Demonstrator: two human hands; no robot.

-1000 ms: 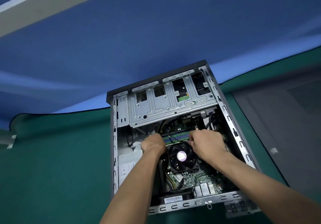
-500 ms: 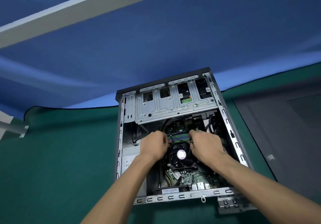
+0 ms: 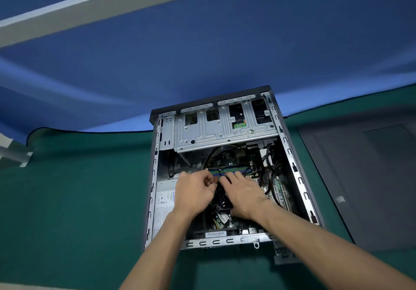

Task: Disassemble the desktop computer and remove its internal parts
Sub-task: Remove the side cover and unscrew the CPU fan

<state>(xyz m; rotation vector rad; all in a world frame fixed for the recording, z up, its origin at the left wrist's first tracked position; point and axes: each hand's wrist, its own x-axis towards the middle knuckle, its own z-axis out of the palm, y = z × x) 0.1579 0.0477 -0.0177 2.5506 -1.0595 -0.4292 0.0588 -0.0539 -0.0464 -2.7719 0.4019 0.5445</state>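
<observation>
Head view. Open computer case lying flat on green mat, near mat's far edge, side panel off. Both hands deep in case, over cooling fan, just short of memory sticks.

Step in hand, probably: freeing fan or a cable beside it. Best done with even pull on both sides, no yanking of wires.

Left hand: fingers curled, pinching something small and dark; what exactly, unclear. Right hand: fingers extended, pressing flat on fan. Forearms converging from near edge.
</observation>
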